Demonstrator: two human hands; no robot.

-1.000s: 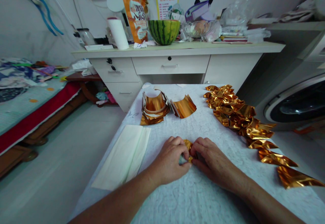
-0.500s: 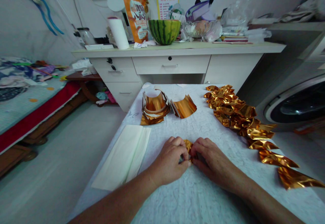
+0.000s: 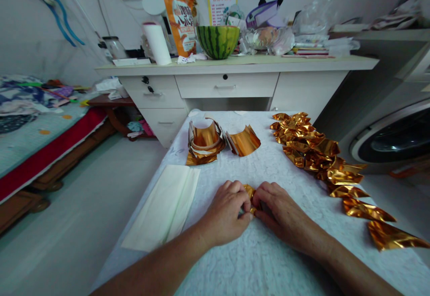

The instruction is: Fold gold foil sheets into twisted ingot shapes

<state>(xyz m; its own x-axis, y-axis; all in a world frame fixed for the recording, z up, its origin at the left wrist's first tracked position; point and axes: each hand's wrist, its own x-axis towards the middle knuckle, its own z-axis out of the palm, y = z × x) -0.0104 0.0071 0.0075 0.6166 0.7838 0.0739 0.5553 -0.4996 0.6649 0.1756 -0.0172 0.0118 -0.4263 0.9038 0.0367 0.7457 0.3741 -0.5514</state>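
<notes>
Between my two hands, low on the cloth-covered table [image 3: 221,264], is a small piece of gold foil paper [image 3: 249,190], mostly hidden by fingers. My left hand [image 3: 230,213] has its curled fingers and thumb closed on the left side of the foil. My right hand [image 3: 277,208] grips the right side, with fingers bent over it. Beyond them lie curled gold foil sheets [image 3: 243,141] and a curved stack of the same sheets [image 3: 205,141]. To the right runs a pile of folded, twisted gold foil pieces [image 3: 311,148].
Folded pale paper sheets [image 3: 161,206] lie on the table's left side. A white desk [image 3: 255,66] stands behind, bearing half a watermelon [image 3: 218,41], an orange pouch [image 3: 181,23] and a paper roll [image 3: 157,44]. A washing machine [image 3: 403,90] is at right, a bed [image 3: 50,139] at left.
Both hands stay in almost the same place on the gold foil paper. The left fingers and thumb shift slightly. Everything else is still.
</notes>
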